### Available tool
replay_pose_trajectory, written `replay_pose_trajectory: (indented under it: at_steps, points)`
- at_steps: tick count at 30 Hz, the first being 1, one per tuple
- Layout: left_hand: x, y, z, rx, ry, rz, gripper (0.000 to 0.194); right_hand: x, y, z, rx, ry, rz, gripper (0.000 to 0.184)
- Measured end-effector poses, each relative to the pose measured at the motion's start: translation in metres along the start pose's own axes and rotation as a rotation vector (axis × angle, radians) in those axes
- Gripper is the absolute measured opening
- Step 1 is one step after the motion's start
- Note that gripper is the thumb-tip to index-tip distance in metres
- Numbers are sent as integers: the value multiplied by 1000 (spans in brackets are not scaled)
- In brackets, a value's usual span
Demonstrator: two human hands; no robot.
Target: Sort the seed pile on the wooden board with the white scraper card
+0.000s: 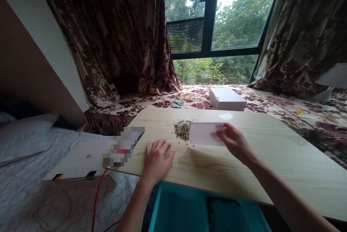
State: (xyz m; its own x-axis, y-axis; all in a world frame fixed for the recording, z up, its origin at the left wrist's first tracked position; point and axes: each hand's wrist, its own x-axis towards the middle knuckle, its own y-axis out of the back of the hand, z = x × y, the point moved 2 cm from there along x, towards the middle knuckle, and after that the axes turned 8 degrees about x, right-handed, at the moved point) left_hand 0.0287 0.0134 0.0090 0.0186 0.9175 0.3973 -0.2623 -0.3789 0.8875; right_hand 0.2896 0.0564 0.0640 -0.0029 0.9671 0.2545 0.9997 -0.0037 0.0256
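A pile of small greenish-brown grains [183,130] lies on the light wooden table [257,141], with a few strays around it. My right hand [233,141] pinches the right end of a white rectangular card [204,133]; the card's left edge meets the pile. Flat on the tabletop, left of and nearer than the pile, rests my left hand [157,160], fingers spread and holding nothing. Below the table's near edge is a teal bin [176,206] with dark residue along one compartment.
On the left, a blurred-out item [120,149] sits at the table edge above a white box [78,158] on the bed. A red cable [98,192] hangs beside it. Another white box [227,98] and a grey-green cloth [177,103] lie on the window ledge.
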Motion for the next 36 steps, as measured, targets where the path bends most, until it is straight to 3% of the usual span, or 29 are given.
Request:
replay_pose_trajectory:
  at_steps: [12, 19, 26, 33, 36]
  points:
    - [0, 0, 1, 3, 4, -8, 25, -5, 4, 1, 10, -41, 12, 23]
    - [0, 0, 0, -7, -4, -6, 25, -2, -6, 4, 37, -17, -73, 23]
    - [0, -1, 0, -9, 2, -1, 25, -3, -2, 6, -4, -8, -110, 25]
    - [0, -2, -1, -7, -2, 4, 24, 2, 4, 9, -15, 8, 16, 23]
    - [0, -1, 0, -5, -8, 9, 24, 2, -2, 14, -10, -10, 9, 21]
